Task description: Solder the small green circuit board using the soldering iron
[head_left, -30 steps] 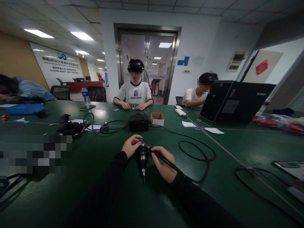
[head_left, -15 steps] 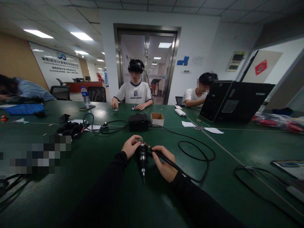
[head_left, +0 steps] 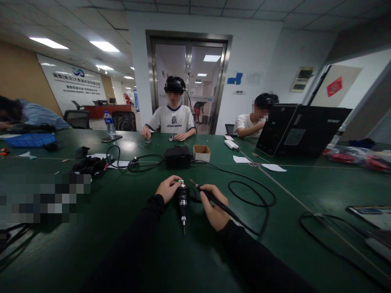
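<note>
Fingers round a pen-like tool, tip aimed at a small board

The right hand's fingers [head_left: 205, 188] grasp the dark pen-like tool [head_left: 220, 204] as one holds a pencil. Its long axis runs slantwise across the green table [head_left: 134, 191]: the bare tip points away from the wearer and leftward, and the rear end comes back over the right hand [head_left: 218, 213] to a black cable [head_left: 260, 234]. The tip sits just right of a small green-and-white board [head_left: 181, 181], with a narrow gap between.

The left hand [head_left: 166, 191] has its thumb and forefinger bent at the board's left side; whether they pinch it or merely touch it I cannot tell.

The board is at the far end of a black electric screwdriver [head_left: 183, 199], which lies between the two hands. The screwdriver's long axis runs nearly straight toward the wearer, with its slim metal bit at the near end. Dark cord loops out on its right side, filling part of the space before the right hand.

Beyond the board stand a black box [head_left: 177, 158] and, just right of it, a small cardboard box [head_left: 202, 154]. The cable loops widely on the right. Across the table, a co-worker [head_left: 173, 119] has both hands on the tabletop, well apart from the board.
</note>
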A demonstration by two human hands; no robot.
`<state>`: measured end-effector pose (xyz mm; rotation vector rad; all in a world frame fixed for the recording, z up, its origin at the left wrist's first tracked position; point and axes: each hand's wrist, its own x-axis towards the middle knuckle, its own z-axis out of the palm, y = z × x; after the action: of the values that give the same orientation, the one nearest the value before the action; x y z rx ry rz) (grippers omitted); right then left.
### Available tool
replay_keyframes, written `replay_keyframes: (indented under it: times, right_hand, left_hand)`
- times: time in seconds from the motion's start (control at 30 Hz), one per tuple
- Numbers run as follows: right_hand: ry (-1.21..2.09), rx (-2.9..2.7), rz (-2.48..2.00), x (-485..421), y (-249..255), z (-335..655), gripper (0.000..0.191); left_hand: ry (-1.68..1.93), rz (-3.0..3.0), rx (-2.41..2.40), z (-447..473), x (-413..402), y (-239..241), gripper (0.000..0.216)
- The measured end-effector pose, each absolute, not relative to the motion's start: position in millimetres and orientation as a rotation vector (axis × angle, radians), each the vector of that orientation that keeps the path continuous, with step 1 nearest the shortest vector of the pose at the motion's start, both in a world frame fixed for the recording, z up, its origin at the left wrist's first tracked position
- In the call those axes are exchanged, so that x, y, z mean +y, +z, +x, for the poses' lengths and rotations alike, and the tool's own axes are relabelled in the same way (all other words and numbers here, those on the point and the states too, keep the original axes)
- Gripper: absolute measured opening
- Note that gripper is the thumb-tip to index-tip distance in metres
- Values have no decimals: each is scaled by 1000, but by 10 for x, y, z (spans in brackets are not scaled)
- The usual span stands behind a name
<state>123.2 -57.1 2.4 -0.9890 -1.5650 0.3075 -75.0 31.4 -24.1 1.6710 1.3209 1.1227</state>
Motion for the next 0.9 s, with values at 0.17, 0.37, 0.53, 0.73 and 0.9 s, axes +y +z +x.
replay_keyframes:
  times: [0.17,0.37,0.53,0.73,0.9]
  right_hand:
    - [369,-1496,-1050,-522,10,1245,10]
    - [419,-1448,-1094,-507,20,1245,11]
    - [428,-1444,-1075,-511,31,1240,11]
    - [433,-1434,-1080,-495,15,1242,13]
    - [396,-1420,-1071,-498,4,1242,13]
  left_hand:
    - [1005,1765,1467,-740,289,-139,27]
    - [929,1829,1553,-719,235,-72,31]
    - [922,1799,1581,-735,237,-97,31]
    - [1392,1742,1566,-542,71,352,18]
    - [1721,2215,656,-178,-798,1185,26]
